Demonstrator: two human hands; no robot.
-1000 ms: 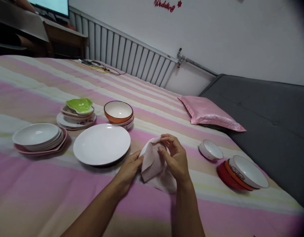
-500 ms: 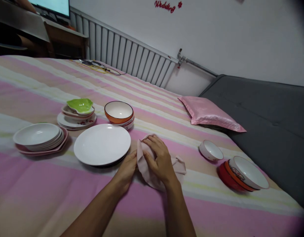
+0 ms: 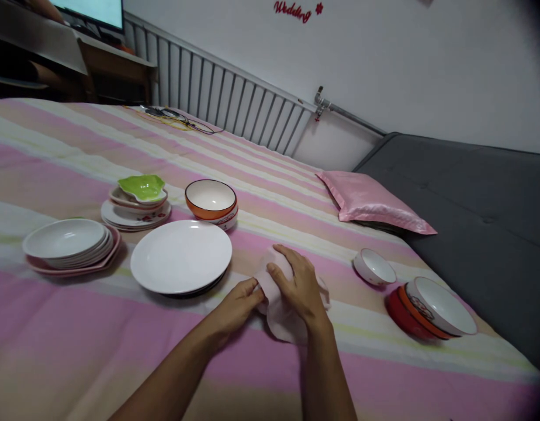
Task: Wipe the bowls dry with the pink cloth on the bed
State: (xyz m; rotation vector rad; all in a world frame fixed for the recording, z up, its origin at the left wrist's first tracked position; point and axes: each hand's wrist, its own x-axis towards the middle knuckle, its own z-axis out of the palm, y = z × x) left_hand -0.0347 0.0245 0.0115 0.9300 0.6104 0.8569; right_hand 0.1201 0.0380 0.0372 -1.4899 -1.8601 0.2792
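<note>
A pale pink cloth (image 3: 281, 318) is bunched between my two hands, just above the bed. My right hand (image 3: 298, 286) is closed over its top, thumb and fingers pressing into the folds. At the cloth's left edge, my left hand (image 3: 237, 310) is closed in a grip; what lies between its fingers is hidden by the cloth. Whether a dish is inside the cloth I cannot tell. Left of my hands is a stack topped by a large white plate (image 3: 182, 257). Behind that plate stands an orange bowl (image 3: 211, 199) with a white inside, stacked on another bowl.
Farther left are stacked white dishes (image 3: 66, 240) and a green leaf-shaped dish (image 3: 142, 187) on other plates. To the right lie a small white bowl (image 3: 375, 268) and tilted nested bowls (image 3: 440, 307). A pink pillow (image 3: 375, 202) and cables (image 3: 177, 120) rest on the striped bedsheet (image 3: 99, 351).
Both hands and the cloth have shifted slightly right. My left hand has turned so its thumb and fingers show more, and the cloth has been refolded under my right hand.
</note>
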